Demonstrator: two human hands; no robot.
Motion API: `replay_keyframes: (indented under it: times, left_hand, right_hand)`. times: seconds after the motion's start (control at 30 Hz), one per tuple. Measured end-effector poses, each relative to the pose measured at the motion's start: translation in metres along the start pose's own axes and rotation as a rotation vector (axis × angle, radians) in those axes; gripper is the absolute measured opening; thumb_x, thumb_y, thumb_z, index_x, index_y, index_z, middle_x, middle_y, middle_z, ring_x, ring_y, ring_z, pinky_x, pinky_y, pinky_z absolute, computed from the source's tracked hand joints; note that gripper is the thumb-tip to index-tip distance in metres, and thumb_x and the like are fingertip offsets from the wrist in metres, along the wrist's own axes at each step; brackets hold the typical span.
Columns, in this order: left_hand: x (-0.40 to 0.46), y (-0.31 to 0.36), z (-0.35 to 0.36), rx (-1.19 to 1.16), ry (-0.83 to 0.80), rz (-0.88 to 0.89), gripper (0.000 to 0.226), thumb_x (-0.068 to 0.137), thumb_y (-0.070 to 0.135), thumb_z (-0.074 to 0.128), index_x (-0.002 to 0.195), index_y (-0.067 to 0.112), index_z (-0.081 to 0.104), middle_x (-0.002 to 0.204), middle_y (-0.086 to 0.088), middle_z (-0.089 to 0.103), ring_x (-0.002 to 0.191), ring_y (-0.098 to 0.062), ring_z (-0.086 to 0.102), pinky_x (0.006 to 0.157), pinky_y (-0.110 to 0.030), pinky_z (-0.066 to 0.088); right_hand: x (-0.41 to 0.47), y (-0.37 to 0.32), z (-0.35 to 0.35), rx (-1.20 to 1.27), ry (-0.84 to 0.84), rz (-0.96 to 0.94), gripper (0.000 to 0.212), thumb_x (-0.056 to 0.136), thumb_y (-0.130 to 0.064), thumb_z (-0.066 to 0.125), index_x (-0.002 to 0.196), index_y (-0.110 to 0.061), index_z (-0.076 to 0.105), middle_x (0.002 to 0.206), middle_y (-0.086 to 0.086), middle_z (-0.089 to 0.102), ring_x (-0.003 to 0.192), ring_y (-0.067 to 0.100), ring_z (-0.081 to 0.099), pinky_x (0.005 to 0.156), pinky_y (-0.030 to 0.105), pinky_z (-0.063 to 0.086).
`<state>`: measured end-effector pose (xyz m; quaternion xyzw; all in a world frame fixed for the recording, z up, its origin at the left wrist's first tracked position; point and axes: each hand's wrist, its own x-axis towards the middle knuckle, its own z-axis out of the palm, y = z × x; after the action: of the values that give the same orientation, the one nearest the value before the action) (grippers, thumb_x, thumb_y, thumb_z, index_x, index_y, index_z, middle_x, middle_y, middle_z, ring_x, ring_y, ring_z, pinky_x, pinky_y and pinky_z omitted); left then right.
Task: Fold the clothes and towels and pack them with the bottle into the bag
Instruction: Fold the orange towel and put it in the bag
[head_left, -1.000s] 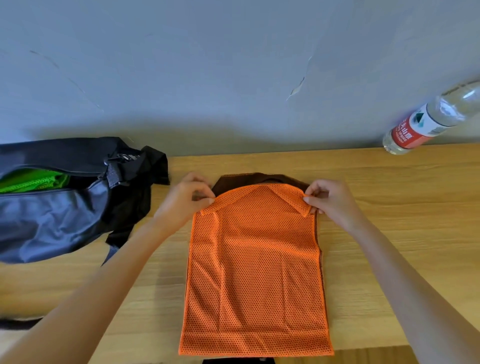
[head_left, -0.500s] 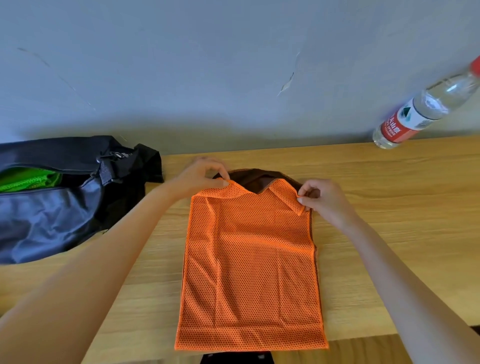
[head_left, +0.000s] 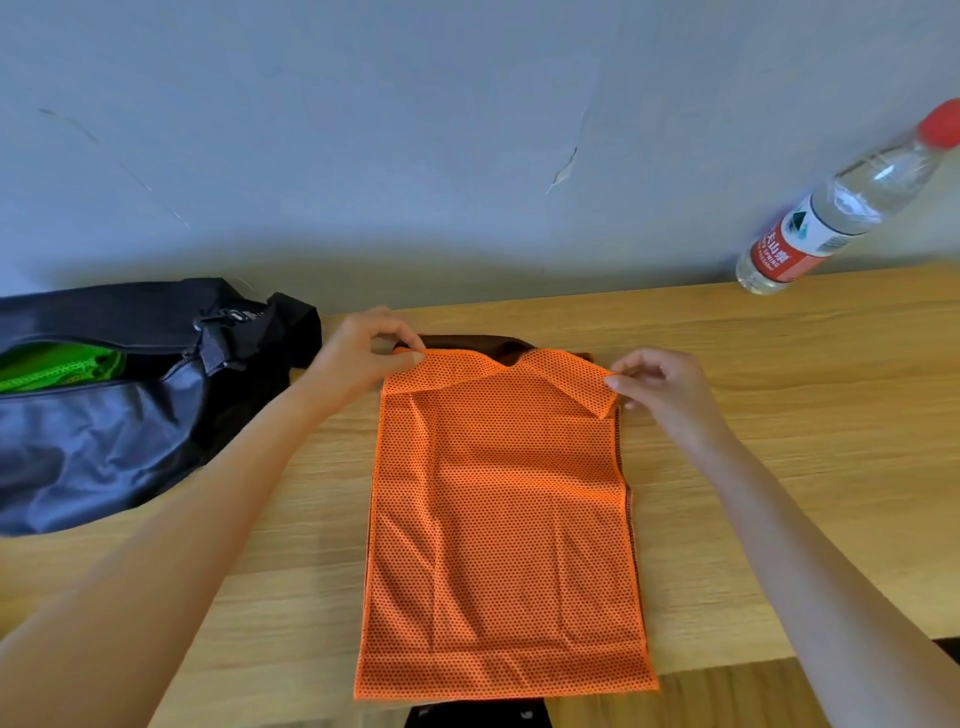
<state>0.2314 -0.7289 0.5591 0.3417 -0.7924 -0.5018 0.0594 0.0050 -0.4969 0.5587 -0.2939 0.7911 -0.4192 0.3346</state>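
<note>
An orange mesh towel (head_left: 501, 519) lies lengthwise on the wooden table (head_left: 779, 415), its near end hanging over the front edge. Its dark brown underside shows at the far end. My left hand (head_left: 363, 353) pinches the far left corner. My right hand (head_left: 660, 389) pinches the far right corner, which is turned back a little. A black bag (head_left: 104, 426) lies at the left with its zip open and a green mesh cloth (head_left: 57, 366) inside. A clear water bottle (head_left: 841, 202) with a red cap and red-white label stands at the far right by the wall.
A grey wall runs right behind the table's far edge. Bare wood shows between the towel and the bottle. The front edge of the table runs under the towel's near end, with a dark object just below it.
My left hand has drawn the far left corner outward, so the far end lies wider and flatter. The view has shifted, showing more of the bottle.
</note>
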Motion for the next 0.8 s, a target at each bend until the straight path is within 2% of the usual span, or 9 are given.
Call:
replay_keyframes:
  times: [0.1, 0.2, 0.33, 0.4, 0.53, 0.67, 0.8]
  left_hand:
    - [-0.001, -0.001, -0.003, 0.075, -0.014, 0.004, 0.005, 0.08, 0.011, 0.072, 0.08, 0.015, 0.069, 0.09, 0.009, 0.056, 0.089, -0.002, 0.054, 0.08, -0.01, 0.036]
    - [-0.003, -0.003, -0.002, 0.152, -0.058, -0.007, 0.003, 0.081, 0.012, 0.07, 0.081, 0.015, 0.068, 0.089, 0.012, 0.055, 0.087, 0.0, 0.051, 0.074, -0.002, 0.035]
    - [-0.007, -0.01, -0.001, 0.138, -0.087, -0.01, 0.011, 0.082, 0.011, 0.069, 0.078, 0.021, 0.066, 0.087, 0.009, 0.058, 0.08, -0.003, 0.05, 0.072, -0.011, 0.039]
    - [-0.008, -0.013, -0.001, 0.112, -0.079, -0.013, 0.011, 0.083, 0.011, 0.068, 0.079, 0.021, 0.066, 0.087, 0.008, 0.06, 0.084, -0.004, 0.052, 0.077, -0.015, 0.039]
    - [-0.011, -0.017, 0.0, 0.076, -0.016, -0.018, 0.011, 0.083, 0.01, 0.067, 0.079, 0.02, 0.065, 0.087, 0.009, 0.06, 0.084, -0.003, 0.055, 0.079, -0.012, 0.041]
    - [-0.011, -0.021, -0.001, 0.032, 0.093, -0.025, 0.015, 0.081, 0.007, 0.068, 0.079, 0.021, 0.066, 0.085, 0.008, 0.063, 0.085, -0.011, 0.06, 0.083, -0.021, 0.048]
    - [-0.011, -0.019, 0.001, -0.012, 0.173, -0.058, 0.019, 0.082, 0.007, 0.068, 0.078, 0.025, 0.065, 0.084, 0.01, 0.066, 0.082, -0.005, 0.063, 0.078, -0.014, 0.048]
  right_hand:
    - [0.004, 0.0, 0.004, -0.07, -0.024, -0.01, 0.011, 0.081, -0.004, 0.068, 0.079, -0.015, 0.065, 0.084, 0.001, 0.068, 0.076, 0.015, 0.065, 0.066, 0.024, 0.052]
    - [0.011, 0.0, 0.013, -0.199, -0.037, -0.06, 0.006, 0.078, -0.007, 0.071, 0.08, -0.011, 0.067, 0.088, 0.002, 0.066, 0.084, 0.02, 0.062, 0.078, 0.031, 0.052]
    - [0.021, -0.005, 0.02, -0.245, 0.012, -0.096, 0.005, 0.079, -0.011, 0.07, 0.08, -0.012, 0.065, 0.095, -0.006, 0.059, 0.095, 0.011, 0.054, 0.089, 0.024, 0.038]
    - [0.025, -0.009, 0.023, -0.247, 0.038, -0.107, 0.008, 0.08, -0.01, 0.069, 0.078, -0.014, 0.063, 0.094, -0.005, 0.058, 0.095, 0.012, 0.052, 0.087, 0.025, 0.037]
    - [0.035, -0.006, 0.03, -0.36, 0.064, -0.129, 0.011, 0.081, -0.004, 0.067, 0.078, -0.014, 0.063, 0.09, -0.001, 0.058, 0.089, 0.014, 0.051, 0.08, 0.023, 0.035]
    - [0.04, 0.0, 0.038, -0.448, 0.089, -0.161, 0.017, 0.081, -0.002, 0.067, 0.078, -0.018, 0.06, 0.083, -0.004, 0.055, 0.079, 0.012, 0.049, 0.071, 0.024, 0.04]
    - [0.043, 0.001, 0.04, -0.408, 0.113, -0.12, 0.025, 0.082, -0.005, 0.068, 0.103, -0.015, 0.059, 0.075, -0.005, 0.054, 0.076, 0.017, 0.054, 0.07, 0.03, 0.046]
